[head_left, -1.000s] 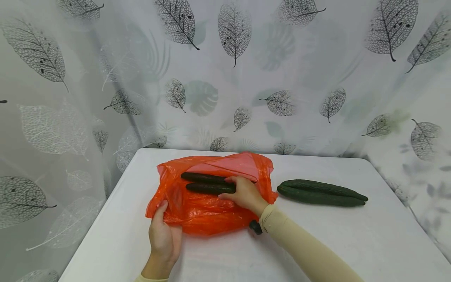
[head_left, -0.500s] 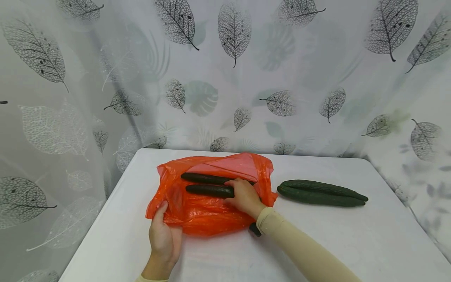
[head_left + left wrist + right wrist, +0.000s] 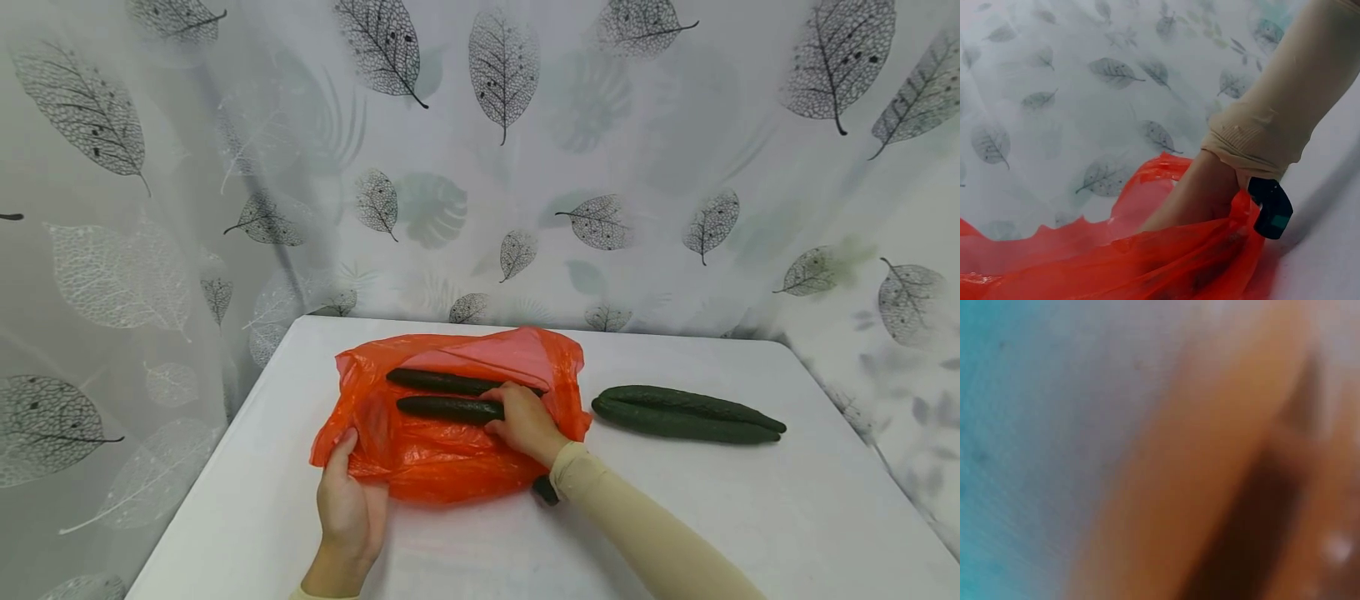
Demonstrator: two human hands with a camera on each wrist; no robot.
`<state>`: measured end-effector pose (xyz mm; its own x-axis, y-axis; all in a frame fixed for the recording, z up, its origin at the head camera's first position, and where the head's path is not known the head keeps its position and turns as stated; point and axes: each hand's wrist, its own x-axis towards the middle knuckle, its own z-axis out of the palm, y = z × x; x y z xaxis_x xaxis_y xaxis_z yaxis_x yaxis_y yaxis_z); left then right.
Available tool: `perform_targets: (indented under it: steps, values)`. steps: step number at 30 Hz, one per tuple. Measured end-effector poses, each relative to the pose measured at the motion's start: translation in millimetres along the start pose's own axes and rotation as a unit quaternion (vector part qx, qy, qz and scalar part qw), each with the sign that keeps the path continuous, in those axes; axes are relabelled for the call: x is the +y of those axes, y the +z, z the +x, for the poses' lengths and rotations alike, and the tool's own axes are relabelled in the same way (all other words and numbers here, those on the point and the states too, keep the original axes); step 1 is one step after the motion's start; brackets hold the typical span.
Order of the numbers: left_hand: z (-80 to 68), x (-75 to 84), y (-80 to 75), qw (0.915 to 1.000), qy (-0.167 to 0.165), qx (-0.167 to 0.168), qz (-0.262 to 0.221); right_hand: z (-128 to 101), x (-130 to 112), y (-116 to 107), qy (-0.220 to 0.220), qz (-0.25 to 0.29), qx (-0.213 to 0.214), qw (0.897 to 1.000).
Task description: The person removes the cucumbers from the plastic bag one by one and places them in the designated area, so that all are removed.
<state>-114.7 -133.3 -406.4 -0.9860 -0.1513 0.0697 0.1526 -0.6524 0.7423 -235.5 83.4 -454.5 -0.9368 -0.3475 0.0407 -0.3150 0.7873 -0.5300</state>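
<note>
Head view: grips the nearer bagged cucumber (image 3: 446, 408) in right hand (image 3: 527, 423), pinches with left hand (image 3: 348, 507) the orange bag (image 3: 450, 481), and could tear it by tugging hard.

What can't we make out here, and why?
- Nearer bagged cucumber, head view: right end hidden by right hand.
- Left hand, head view: fingertips (not thumb) hidden by red bag.
- Right hand, left wrist view: fingers hidden behind bag.
- Dark shape, right wrist view: too blurred to identify.
- Right sleeve, head view: cut off by bottom edge.
</note>
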Motion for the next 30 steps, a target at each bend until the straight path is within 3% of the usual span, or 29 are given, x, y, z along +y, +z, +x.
perform_targets:
  steps: [15, 22, 30]
  values:
    - [-1.2, 2.4, 1.6, 0.9999, 0.015, -0.005, -0.005, -18, -8, -33, -0.019, 0.118, -0.025, 0.992]
    - [-4.1, 5.5, 4.7, 0.9989, 0.044, -0.011, -0.007, -28, -12, -51, -0.033, 0.176, -0.015, 0.984]
    - [-4.5, 6.9, 5.7, 0.999, 0.044, -0.003, 0.005, -39, -16, -73, -0.041, 0.244, -0.026, 0.969]
